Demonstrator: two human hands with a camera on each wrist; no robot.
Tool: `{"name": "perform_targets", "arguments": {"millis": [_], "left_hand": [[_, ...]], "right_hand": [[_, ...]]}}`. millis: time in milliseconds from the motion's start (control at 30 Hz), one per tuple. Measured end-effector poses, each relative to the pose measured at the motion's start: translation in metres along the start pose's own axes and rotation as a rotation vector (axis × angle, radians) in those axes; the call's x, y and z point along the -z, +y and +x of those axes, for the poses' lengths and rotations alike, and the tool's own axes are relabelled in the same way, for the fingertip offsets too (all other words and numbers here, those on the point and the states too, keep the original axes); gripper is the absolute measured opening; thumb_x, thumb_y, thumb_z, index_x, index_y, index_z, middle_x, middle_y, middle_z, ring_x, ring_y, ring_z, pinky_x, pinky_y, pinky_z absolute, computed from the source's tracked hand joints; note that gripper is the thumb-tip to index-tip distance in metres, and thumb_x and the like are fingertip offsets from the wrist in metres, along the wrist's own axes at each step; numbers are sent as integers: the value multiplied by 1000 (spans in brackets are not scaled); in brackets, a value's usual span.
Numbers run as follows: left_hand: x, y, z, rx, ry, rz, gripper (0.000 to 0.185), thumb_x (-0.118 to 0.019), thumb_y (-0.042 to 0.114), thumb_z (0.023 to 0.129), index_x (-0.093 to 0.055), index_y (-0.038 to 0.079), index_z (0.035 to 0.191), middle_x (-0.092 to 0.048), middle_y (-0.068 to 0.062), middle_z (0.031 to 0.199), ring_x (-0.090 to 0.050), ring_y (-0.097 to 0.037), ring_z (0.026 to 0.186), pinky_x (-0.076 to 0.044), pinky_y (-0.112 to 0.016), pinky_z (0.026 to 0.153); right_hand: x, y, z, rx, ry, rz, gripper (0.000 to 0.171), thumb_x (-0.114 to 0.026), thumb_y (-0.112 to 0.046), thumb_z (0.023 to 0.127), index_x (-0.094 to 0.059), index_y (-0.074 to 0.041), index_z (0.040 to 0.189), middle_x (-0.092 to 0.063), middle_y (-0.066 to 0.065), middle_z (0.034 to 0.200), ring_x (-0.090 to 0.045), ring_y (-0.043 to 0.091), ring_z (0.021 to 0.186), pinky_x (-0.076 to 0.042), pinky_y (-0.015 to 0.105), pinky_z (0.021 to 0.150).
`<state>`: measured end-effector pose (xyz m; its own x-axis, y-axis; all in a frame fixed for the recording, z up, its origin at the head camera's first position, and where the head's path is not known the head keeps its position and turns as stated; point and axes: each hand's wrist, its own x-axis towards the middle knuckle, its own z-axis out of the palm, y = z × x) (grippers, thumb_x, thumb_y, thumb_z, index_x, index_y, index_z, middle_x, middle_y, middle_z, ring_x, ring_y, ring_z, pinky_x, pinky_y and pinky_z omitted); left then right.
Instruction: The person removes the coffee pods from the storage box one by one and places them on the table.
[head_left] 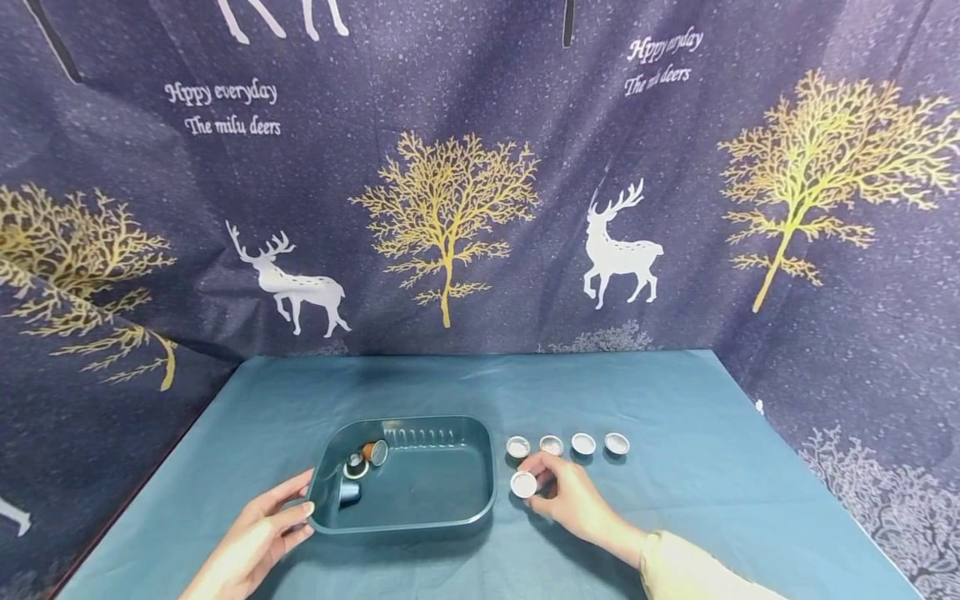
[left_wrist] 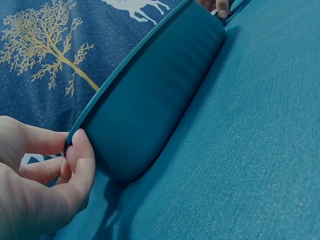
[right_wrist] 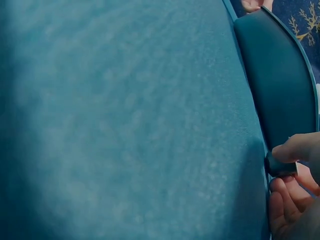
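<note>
My left hand point(head_left: 258, 531) pinches the left rim of a teal plastic tray point(head_left: 431, 487) between thumb and fingers, as the left wrist view also shows. Inside the tray's left part lie an orange coffee capsule point(head_left: 372, 452), a dark capsule point(head_left: 356, 463) and a blue capsule point(head_left: 349, 492). Just right of the tray, my right hand point(head_left: 576, 500) grips another coffee capsule point(head_left: 522, 485) with its pale lid facing up toward the head camera. The right wrist view shows this capsule's dark teal body point(right_wrist: 281, 166) between thumb and fingers, low by the cloth.
Behind my right hand, several capsules stand in a row, pale lids up, from a left one point(head_left: 517, 447) to a right one point(head_left: 617, 444). A teal cloth point(head_left: 697, 517) covers the table. A dark curtain point(head_left: 480, 100) with deer and trees hangs behind.
</note>
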<state>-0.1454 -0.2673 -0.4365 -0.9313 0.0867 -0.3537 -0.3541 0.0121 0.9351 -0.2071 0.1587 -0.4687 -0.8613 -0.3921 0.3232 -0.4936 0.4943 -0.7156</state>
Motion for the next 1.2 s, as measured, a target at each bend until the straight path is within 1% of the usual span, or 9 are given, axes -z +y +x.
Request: {"name": "perform_targets", "arguments": {"millis": [100, 300, 400, 533, 633, 867, 1200], "left_hand": [[-1, 0, 0, 5, 16, 1, 72, -54, 11, 100, -11, -1, 158, -44, 1, 121, -60, -4, 97, -55, -25, 83], [1, 1, 0, 6, -20, -9, 74, -53, 11, 101, -7, -2, 158, -46, 3, 118, -61, -2, 97, -55, -24, 84], [-1, 1, 0, 5, 7, -8, 73, -54, 11, 100, -11, -2, 158, -46, 0, 121, -61, -3, 97, -55, -25, 83], [-3, 1, 0, 12, 53, 7, 71, -54, 9, 100, -15, -1, 158, -37, -8, 132, -58, -6, 96, -55, -25, 83], [-4, 2, 0, 22, 59, 14, 70, -54, 9, 100, -15, 0, 158, -32, -10, 136, -57, -7, 96, -55, -26, 83], [-2, 1, 1, 5, 42, 14, 72, -54, 10, 100, -14, -1, 158, -39, -5, 126, -58, -5, 96, -55, -26, 83], [-3, 0, 1, -2, 42, 26, 71, -53, 9, 100, -14, -1, 158, -41, -4, 127, -58, -4, 98, -54, -25, 84]], "right_hand": [[0, 1, -1, -27, -3, 10, 36, -78, 2, 72, -66, -14, 102, -68, -4, 92, -60, 4, 83, -51, 21, 67], [0, 3, -1, -22, 2, 20, 35, -78, 1, 73, -66, -14, 102, -68, -2, 92, -62, 5, 82, -52, 22, 66], [0, 3, -1, -21, -5, 21, 35, -78, 1, 73, -66, -13, 102, -68, -2, 92, -62, 6, 83, -52, 22, 66], [0, 3, -1, -26, -22, 27, 35, -78, 1, 74, -66, -13, 103, -68, -2, 93, -62, 6, 84, -53, 22, 67], [1, 3, -1, -34, -38, 38, 35, -77, 1, 74, -66, -13, 104, -68, -2, 93, -63, 6, 84, -53, 21, 68], [2, 3, -2, -54, -47, 38, 35, -76, 2, 74, -66, -14, 104, -68, -2, 94, -63, 4, 85, -53, 21, 69], [3, 2, -3, -60, -59, 41, 34, -77, 0, 75, -66, -14, 105, -68, -2, 95, -63, 4, 85, -55, 22, 71]]}}
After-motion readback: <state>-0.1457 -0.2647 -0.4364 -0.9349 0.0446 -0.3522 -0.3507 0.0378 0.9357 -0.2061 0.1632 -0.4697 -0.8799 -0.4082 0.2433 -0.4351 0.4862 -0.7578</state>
